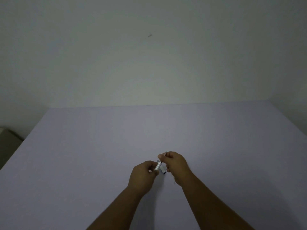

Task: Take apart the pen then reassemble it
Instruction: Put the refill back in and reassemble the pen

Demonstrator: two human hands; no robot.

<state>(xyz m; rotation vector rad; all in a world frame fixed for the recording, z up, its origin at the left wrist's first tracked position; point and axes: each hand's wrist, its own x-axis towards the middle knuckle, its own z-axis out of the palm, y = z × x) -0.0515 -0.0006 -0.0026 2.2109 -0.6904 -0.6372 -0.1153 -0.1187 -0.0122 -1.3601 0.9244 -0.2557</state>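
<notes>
left hand (143, 174): over the bench, grip closed round the lower end of the pen barrel.
right hand (175, 165): just beside the left, grip pinched narrow at the barrel's upper end; too small to tell what sits between the fingertips.
pen barrel (158, 166): white, tilted, held between both hands above the bench.
small dark-tipped piece (163, 172): just below the barrel, near the right palm.
bench (83, 155): pale lilac, against a plain wall (149, 55).

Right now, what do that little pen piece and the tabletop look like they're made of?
The pen piece looks like smooth white or silvery plastic, perhaps metal: it catches light, too small to settle. The tabletop looks like a matte pale lilac sheet or laminate, with no glare or grain.
</notes>
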